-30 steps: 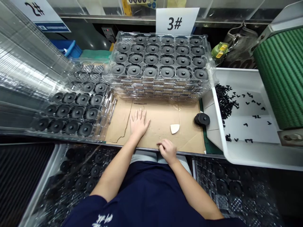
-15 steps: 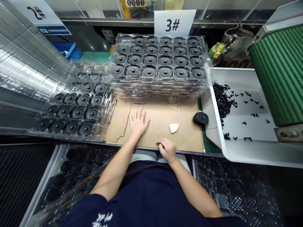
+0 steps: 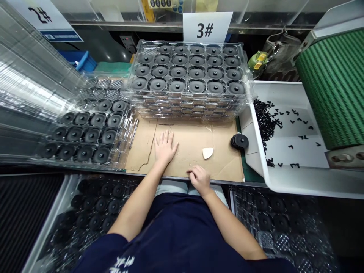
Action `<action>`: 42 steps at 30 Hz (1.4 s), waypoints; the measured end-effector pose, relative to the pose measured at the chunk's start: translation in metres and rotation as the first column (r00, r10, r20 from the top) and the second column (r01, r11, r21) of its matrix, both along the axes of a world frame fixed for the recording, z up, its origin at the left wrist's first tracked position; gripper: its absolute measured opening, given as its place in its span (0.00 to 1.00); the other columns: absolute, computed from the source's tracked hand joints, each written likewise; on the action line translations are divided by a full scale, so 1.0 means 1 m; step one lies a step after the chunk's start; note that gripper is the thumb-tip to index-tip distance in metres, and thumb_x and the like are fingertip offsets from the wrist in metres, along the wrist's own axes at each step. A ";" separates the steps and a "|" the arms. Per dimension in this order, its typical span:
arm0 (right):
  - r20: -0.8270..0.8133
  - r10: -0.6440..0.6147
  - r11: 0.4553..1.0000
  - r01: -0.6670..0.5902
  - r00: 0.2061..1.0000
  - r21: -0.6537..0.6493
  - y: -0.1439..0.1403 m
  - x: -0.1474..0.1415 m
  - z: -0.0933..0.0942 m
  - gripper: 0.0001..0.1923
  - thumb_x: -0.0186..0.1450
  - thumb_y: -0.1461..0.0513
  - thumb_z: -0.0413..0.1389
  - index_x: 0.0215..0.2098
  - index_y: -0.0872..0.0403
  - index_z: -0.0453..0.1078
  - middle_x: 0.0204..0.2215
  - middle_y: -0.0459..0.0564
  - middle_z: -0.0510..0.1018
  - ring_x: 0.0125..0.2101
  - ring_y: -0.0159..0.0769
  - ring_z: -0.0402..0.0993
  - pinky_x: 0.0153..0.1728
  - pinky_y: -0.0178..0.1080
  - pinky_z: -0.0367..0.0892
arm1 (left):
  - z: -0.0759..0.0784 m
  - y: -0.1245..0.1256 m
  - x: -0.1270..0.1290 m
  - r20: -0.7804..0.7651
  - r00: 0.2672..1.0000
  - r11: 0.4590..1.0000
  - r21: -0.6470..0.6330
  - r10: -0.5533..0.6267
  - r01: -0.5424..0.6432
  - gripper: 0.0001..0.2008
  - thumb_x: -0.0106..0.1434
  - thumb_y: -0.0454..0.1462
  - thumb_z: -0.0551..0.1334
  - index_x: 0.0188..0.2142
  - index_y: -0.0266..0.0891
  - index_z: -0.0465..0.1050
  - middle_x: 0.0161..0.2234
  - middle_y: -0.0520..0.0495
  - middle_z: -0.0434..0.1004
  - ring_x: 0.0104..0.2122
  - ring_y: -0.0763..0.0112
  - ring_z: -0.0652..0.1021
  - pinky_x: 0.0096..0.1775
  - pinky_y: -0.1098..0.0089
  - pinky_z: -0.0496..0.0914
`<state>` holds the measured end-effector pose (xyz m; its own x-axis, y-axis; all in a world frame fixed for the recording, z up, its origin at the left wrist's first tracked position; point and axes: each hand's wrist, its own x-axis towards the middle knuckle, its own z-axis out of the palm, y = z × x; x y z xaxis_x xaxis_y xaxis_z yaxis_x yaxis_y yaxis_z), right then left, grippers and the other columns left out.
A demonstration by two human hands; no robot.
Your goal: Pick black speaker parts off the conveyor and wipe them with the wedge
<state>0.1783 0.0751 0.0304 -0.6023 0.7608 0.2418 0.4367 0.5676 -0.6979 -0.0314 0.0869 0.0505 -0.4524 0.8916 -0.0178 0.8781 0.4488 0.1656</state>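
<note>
My left hand [image 3: 165,147] lies flat, palm down with fingers spread, on a brown cardboard sheet [image 3: 224,163] covering the bench. My right hand [image 3: 199,179] rests at the cardboard's near edge with its fingers curled under; nothing shows in it. A small white wedge-shaped piece [image 3: 207,152] lies on the cardboard just beyond my right hand. A short stack of black discs [image 3: 239,141] sits at the cardboard's right edge.
A stack of clear trays [image 3: 187,108] filled with black discs stands behind the cardboard under a "3#" sign [image 3: 207,27]. A part-filled clear tray [image 3: 85,132] lies at left. A white bin [image 3: 284,178] with small black parts and a green belt [image 3: 335,83] are at right.
Both hands keep their places on the cardboard. Only the view has shifted slightly to the right.
</note>
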 end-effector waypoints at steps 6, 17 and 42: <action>-0.007 -0.003 1.000 0.004 1.000 0.008 0.000 0.000 -0.001 0.13 0.61 0.70 0.49 0.29 0.52 0.74 0.28 0.46 0.77 0.31 0.31 0.72 0.35 0.33 0.64 | 0.000 0.000 0.000 0.005 1.000 1.000 -0.001 0.003 -0.003 0.31 0.67 0.50 0.46 0.66 0.43 0.51 0.68 0.45 0.48 0.66 0.53 0.51 0.64 0.46 0.43; -0.026 0.003 1.000 -0.003 1.000 0.003 0.000 0.000 -0.001 0.13 0.61 0.70 0.49 0.29 0.52 0.74 0.28 0.45 0.77 0.32 0.31 0.73 0.35 0.33 0.64 | -0.002 0.000 -0.001 0.008 1.000 1.000 -0.008 0.012 -0.012 0.31 0.67 0.51 0.45 0.66 0.45 0.49 0.68 0.47 0.46 0.67 0.53 0.51 0.62 0.38 0.39; -0.019 0.009 1.000 -0.009 1.000 -0.005 0.002 0.001 -0.001 0.13 0.62 0.69 0.49 0.29 0.52 0.74 0.28 0.46 0.77 0.32 0.32 0.73 0.35 0.33 0.65 | -0.002 0.000 -0.002 0.009 1.000 1.000 0.006 -0.001 0.001 0.30 0.67 0.49 0.47 0.65 0.43 0.52 0.68 0.46 0.49 0.66 0.54 0.53 0.64 0.49 0.48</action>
<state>0.1789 0.0770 0.0298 -0.6047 0.7564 0.2495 0.4183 0.5682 -0.7086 -0.0337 0.0864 0.0488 -0.4513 0.8922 -0.0166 0.8771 0.4470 0.1758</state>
